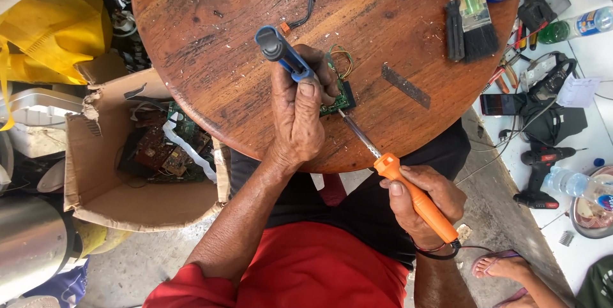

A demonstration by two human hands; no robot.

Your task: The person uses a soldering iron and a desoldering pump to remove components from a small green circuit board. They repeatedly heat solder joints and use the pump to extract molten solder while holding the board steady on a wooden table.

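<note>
My right hand, nearest, grips the orange soldering iron, shaft angled up-left, tip at the green circuit board on the bench. Left hand, pressing the board, clasps a blue tool.

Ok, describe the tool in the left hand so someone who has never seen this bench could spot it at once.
Start at the round wooden table. Near its front edge the left hand presses down on a small green circuit board. Rising from that fist toward the table's middle is the blue pump tool, a thick blue barrel with a grey end, unlike the orange-handled soldering iron in the right hand.
</note>
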